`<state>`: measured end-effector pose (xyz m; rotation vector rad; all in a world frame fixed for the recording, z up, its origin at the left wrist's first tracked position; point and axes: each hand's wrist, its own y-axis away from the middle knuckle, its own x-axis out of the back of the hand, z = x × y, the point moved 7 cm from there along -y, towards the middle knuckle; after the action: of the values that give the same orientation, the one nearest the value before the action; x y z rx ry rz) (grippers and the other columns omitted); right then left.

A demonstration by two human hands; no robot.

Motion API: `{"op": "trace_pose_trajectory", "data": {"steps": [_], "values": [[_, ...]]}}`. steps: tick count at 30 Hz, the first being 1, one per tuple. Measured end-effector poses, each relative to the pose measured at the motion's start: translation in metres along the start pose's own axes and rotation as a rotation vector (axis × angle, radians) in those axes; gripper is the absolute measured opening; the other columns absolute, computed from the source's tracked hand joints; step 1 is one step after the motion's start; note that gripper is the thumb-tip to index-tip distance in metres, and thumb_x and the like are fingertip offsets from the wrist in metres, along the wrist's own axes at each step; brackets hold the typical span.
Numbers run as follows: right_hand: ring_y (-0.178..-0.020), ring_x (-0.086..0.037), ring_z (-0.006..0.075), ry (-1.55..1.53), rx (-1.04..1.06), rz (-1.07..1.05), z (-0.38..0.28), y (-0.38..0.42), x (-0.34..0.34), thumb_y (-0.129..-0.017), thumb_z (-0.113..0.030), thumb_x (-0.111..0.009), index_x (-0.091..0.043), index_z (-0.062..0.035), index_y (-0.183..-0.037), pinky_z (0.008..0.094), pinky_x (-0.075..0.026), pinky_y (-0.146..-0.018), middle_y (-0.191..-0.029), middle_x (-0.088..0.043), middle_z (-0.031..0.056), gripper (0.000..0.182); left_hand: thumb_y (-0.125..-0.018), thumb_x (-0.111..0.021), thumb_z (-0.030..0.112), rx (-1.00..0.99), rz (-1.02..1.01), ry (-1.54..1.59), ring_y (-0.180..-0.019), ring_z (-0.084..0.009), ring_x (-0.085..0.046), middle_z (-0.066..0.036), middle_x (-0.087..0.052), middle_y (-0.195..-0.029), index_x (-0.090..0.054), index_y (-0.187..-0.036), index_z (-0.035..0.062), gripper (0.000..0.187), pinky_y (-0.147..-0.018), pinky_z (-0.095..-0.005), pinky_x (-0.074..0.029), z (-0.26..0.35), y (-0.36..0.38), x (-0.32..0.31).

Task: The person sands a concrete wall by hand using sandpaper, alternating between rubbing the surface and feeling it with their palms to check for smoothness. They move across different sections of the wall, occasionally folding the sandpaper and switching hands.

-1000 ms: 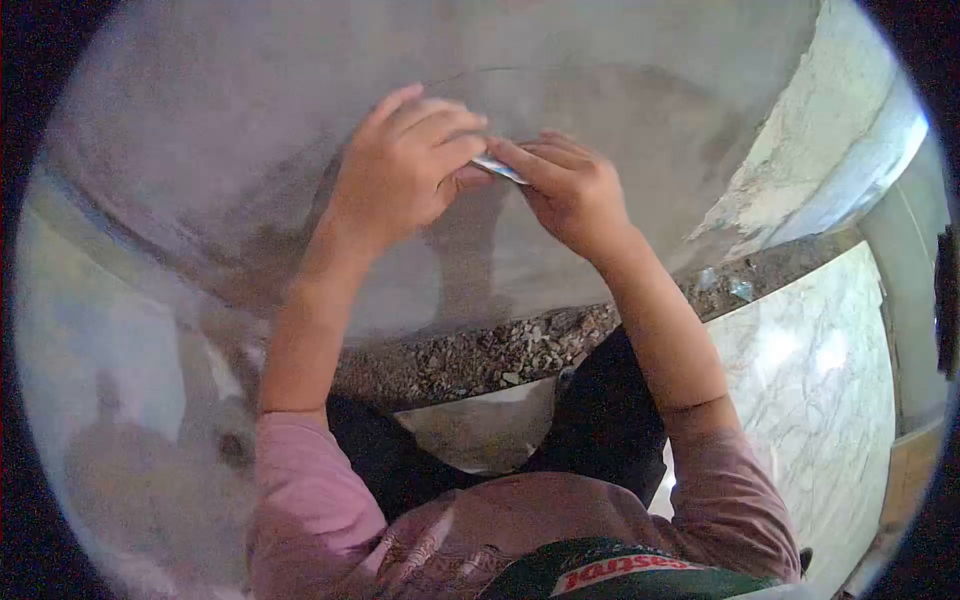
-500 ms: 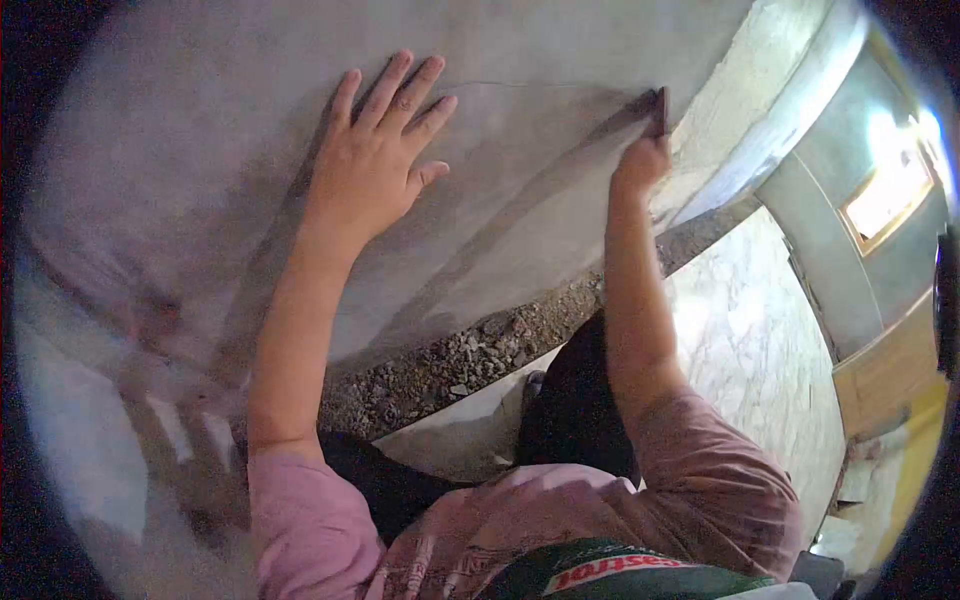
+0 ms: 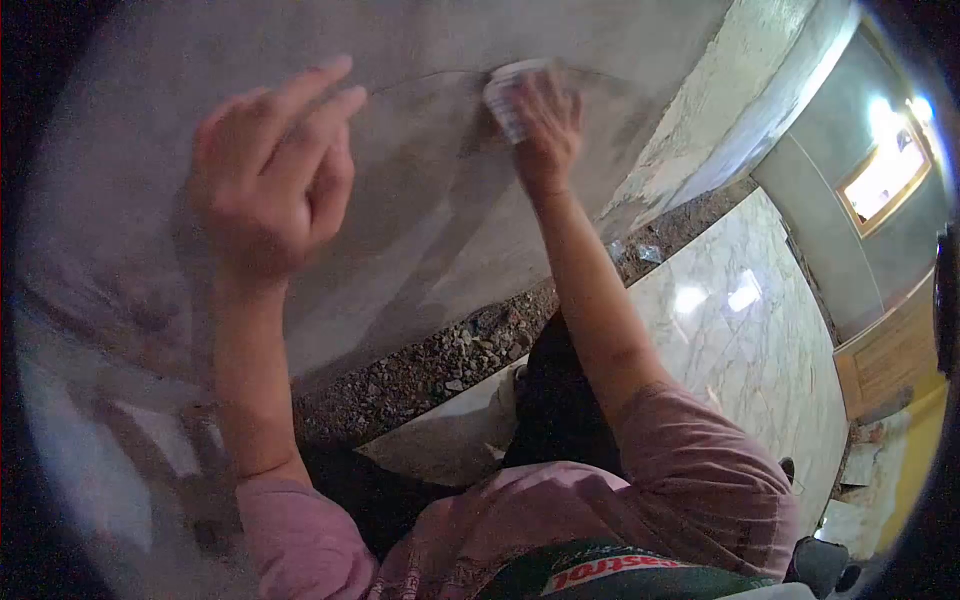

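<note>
My right hand [image 3: 548, 125] presses a flat whitish sheet [image 3: 505, 95] against the grey plastered wall [image 3: 430, 150]; it looks like folded sandpaper, slightly blurred by motion. Its fingers lie stretched over the sheet, near a thin curved crack line in the plaster. Off to the left, my left hand [image 3: 270, 180] is in front of the wall, apparently off its surface, with nothing in it. Two fingers point up and right, while the others are partly bent and blurred.
Gravel [image 3: 455, 365] fills a strip along the wall's foot. Glossy marble-patterned floor [image 3: 735, 290] spreads to the right. A rough, pale wall edge [image 3: 700, 110] rises at the right, with a wood-framed window [image 3: 885, 185] beyond it. My knees are by the gravel.
My right hand has moved left along the wall with the sheet, from the wall's edge. My left hand has come off the wall, shifted left, and its fingers have partly bent.
</note>
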<state>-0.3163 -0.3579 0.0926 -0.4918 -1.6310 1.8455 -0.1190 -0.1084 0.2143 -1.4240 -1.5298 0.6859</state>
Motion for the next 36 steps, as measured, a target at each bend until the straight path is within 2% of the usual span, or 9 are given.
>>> {"op": "trace_pose_trajectory", "data": {"steps": [4,7,12,15,18,20,24,29,36], "values": [[-0.142,-0.054,0.0313,-0.535,-0.857,0.510,0.176,0.082,-0.004,-0.094,0.011,-0.044,-0.066,0.0021,-0.139,0.0410,-0.040,-0.120,-0.147,-0.063,0.0192,0.050,-0.091,-0.064,0.008,-0.009,0.025,-0.011,-0.090,-0.0207,-0.070,-0.002,-0.076,-0.116,-0.077,-0.112,0.0117,0.025,-0.082,-0.0362,-0.052,-0.010,0.001,0.021],[-0.142,-0.054,0.0313,-0.351,-0.861,0.438,0.154,0.049,0.019,-0.094,0.008,-0.042,-0.067,0.0020,-0.137,0.0422,-0.040,-0.120,-0.148,-0.061,0.0206,0.051,-0.091,-0.065,0.006,-0.001,0.015,0.024,-0.087,-0.0192,-0.070,-0.004,-0.077,-0.108,-0.078,-0.110,0.0096,0.023,-0.078,-0.0341,-0.052,-0.012,0.003,0.015],[-0.145,-0.053,0.0269,-0.070,-0.062,-0.018,-0.015,-0.044,0.004,-0.090,0.000,-0.053,-0.074,-0.0211,-0.131,0.0577,-0.018,-0.127,-0.146,-0.066,0.0037,0.051,-0.090,-0.066,0.006,-0.015,-0.057,0.019,-0.081,-0.0200,-0.069,-0.004,-0.075,-0.098,-0.078,-0.108,0.0092,0.022,-0.076,-0.0350,-0.052,-0.002,0.005,-0.011],[-0.143,-0.055,0.0251,-0.059,0.024,-0.035,-0.015,-0.045,0.014,-0.090,0.000,-0.055,-0.074,-0.0213,-0.131,0.0576,-0.018,-0.127,-0.145,-0.067,0.0036,0.050,-0.090,-0.066,0.005,0.048,-0.111,-0.002,-0.079,-0.0197,-0.069,-0.004,-0.074,-0.096,-0.078,-0.108,0.0093,0.021,-0.074,-0.0350,-0.052,-0.002,0.010,-0.026],[-0.141,-0.057,0.0272,-0.111,-0.396,0.321,0.107,0.022,0.011,-0.092,-0.003,-0.056,-0.071,-0.0136,-0.135,0.0549,-0.027,-0.125,-0.144,-0.068,0.0055,0.047,-0.090,-0.066,0.005,0.033,-0.144,0.003,-0.079,-0.0195,-0.070,-0.004,-0.074,-0.093,-0.078,-0.107,0.0101,0.021,-0.071,-0.0347,-0.051,-0.008,0.020,-0.036],[-0.141,-0.054,0.0344,-0.895,-0.930,0.554,0.191,0.080,0.003,-0.101,-0.006,-0.049,-0.069,0.0020,-0.133,0.0452,-0.046,-0.114,-0.146,-0.063,0.0176,0.039,-0.091,-0.066,0.005,0.042,-0.162,0.024,-0.078,-0.0205,-0.070,-0.005,-0.074,-0.092,-0.078,-0.107,0.0093,0.021,-0.071,-0.0351,-0.052,-0.013,0.028,-0.037],[-0.146,-0.052,0.0322,-0.104,-0.462,0.377,0.115,0.039,0.014,-0.100,-0.005,-0.051,-0.072,-0.0021,-0.132,0.0508,-0.032,-0.123,-0.153,-0.058,0.0173,0.038,-0.097,-0.064,0.004,0.198,-0.104,0.063,-0.081,-0.0224,-0.074,-0.008,-0.077,-0.096,-0.078,-0.110,0.0049,0.019,-0.075,-0.0351,-0.056,-0.044,0.031,-0.029],[-0.146,-0.052,0.0296,-0.025,-0.044,-0.001,-0.002,-0.013,0.002,-0.094,-0.004,-0.060,-0.076,-0.0123,-0.128,0.0599,-0.018,-0.126,-0.146,-0.066,0.0111,0.039,-0.105,-0.059,0.007,0.446,0.111,0.154,-0.089,-0.0213,-0.077,-0.013,-0.079,-0.110,-0.076,-0.114,-0.0020,0.021,-0.079,-0.0329,-0.062,-0.078,0.041,-0.007],[-0.144,-0.054,0.0319,-0.176,-0.673,0.303,0.159,0.068,0.013,-0.089,0.002,-0.058,-0.073,-0.0079,-0.131,0.0498,-0.029,-0.126,-0.146,-0.065,0.0129,0.045,-0.108,-0.057,0.010,0.530,0.184,0.186,-0.091,-0.0212,-0.076,-0.015,-0.078,-0.113,-0.075,-0.116,-0.0058,0.025,-0.079,-0.0328,-0.063,-0.099,0.058,0.005]]}}
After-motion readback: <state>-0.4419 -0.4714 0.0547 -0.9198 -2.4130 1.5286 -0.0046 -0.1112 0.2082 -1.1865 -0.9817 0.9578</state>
